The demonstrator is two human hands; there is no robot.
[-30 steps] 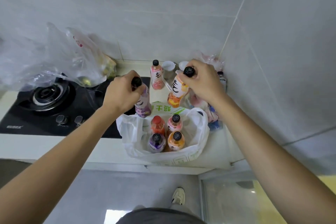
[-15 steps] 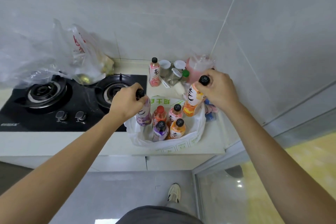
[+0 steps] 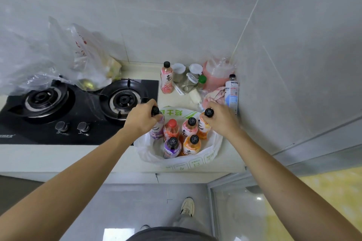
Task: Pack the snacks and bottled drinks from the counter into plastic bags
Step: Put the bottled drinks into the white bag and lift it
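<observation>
Each hand grips one bottle by its neck, just under the black cap. The left hand holds a purple bottle at the left side of the white bag, and the right hand holds an orange bottle at its right side. Both bottles are upright and down among the four drinks already standing in the bag, which sits at the counter's front edge near its right end. Whether either base has reached the bottom cannot be told.

The bag is soft and its mouth only loosely open. If a bottle is let go before it is seated, it will likely lean on the packed ones and tip them, or push the thin wall outward toward the front edge and the floor.

One pink bottle waits unpacked at the back of the counter. Beside it in the right back corner stand jars, a pink jug, a cloth and a clear bottle, so a reach for it passes over the open bag. A stove fills the left of the counter, with clear bags leaning over its back.
</observation>
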